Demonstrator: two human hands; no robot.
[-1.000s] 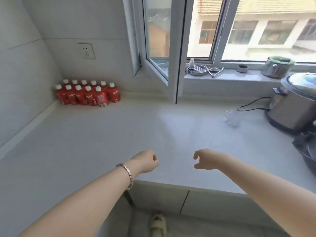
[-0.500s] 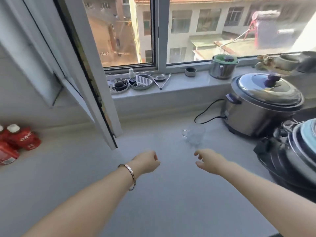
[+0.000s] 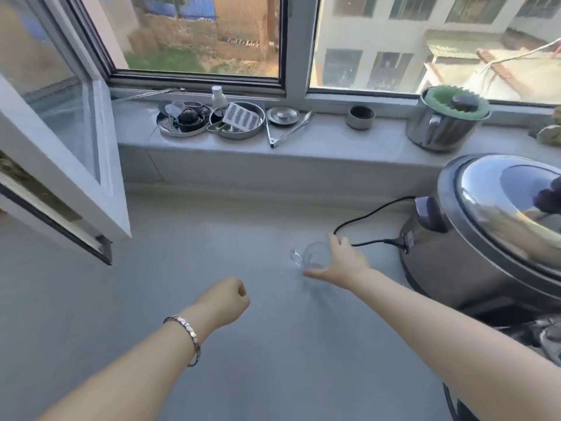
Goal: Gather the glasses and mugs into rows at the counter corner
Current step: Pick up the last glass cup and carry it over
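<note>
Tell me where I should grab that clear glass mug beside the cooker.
Probably take the glass mug by its round body, coming from the right, where the right hand spreads its thumb and fingers either side of it. The mug stands upright, and its small handle points left, away from that hand. The black cord lies just behind.

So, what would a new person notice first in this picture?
The big steel cooker at the right edge draws the eye first. Beside it, the right hand spreads around a clear glass mug on the grey counter. The left hand is a fist nearer the camera.
</note>
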